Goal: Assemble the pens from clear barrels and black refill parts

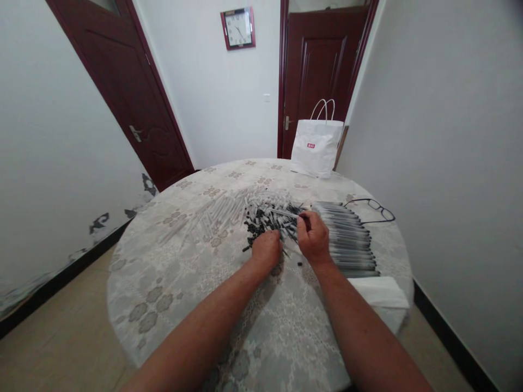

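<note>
Slender clear-and-black plastic pens lie in a row at three o'clock from the right hand, loose black and white plastic parts at ten. The left hand, apart, curls beside those, its hold hidden; the right pinches a translucent plastic tube. Light, steady pressure should keep it straight.

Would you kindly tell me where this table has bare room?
Bare tablecloth lies between the left forearm and the clear tubes, and behind them, left of the white bag. The left hand is crowded by black pieces, the right hand by pens.
</note>
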`<state>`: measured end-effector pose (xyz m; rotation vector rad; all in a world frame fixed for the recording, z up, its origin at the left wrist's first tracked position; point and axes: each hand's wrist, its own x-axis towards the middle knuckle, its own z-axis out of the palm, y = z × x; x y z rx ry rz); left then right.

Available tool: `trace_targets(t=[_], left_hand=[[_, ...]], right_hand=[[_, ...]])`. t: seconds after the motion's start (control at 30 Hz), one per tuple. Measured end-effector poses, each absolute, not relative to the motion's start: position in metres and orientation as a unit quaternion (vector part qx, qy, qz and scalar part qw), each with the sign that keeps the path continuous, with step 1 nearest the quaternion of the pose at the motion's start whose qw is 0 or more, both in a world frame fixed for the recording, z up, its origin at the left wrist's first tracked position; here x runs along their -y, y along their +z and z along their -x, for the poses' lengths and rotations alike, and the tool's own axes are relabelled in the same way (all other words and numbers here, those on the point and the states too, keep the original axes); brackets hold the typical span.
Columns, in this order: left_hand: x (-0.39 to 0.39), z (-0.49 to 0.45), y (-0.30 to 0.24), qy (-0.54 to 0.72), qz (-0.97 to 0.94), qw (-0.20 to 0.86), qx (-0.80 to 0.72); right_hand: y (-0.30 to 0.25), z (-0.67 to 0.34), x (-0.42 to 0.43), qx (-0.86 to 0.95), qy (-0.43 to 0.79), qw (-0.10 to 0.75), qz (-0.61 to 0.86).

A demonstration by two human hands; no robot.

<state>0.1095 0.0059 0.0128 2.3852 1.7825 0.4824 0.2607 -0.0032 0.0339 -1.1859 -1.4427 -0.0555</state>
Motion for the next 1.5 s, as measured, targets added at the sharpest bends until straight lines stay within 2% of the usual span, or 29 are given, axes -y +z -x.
trace_targets(t=[0.1,0.27,0.4,0.67,0.9,1.2,1.5], left_hand=[[-0.005,-0.089,0.022,0.272,-0.764,0.139,-0.569],[0.002,-0.033,0.038,0.519,-0.520,0.469,-0.490],[0.006,-0.004,0.037,0.622,-0.350,0.575,-0.400],[0.000,0.013,0.011,0.660,-0.258,0.607,-0.359],[0.001,0.014,0.006,0.649,-0.250,0.619,-0.364],[0.005,0.007,0.009,0.633,-0.273,0.630,-0.357],[0.001,0.010,0.007,0.648,-0.279,0.598,-0.380]], right_hand=[[0.034,-0.260,0.004,0.611,-0.007,0.600,0.517],[0.030,-0.251,0.007,0.587,0.096,0.610,0.523],[0.024,-0.236,0.013,0.619,0.171,0.590,0.488],[0.012,-0.222,0.019,0.691,0.171,0.525,0.467],[0.010,-0.217,0.021,0.690,0.170,0.520,0.474],[0.011,-0.212,0.023,0.721,0.120,0.504,0.460],[0.012,-0.216,0.017,0.821,0.048,0.424,0.380]])
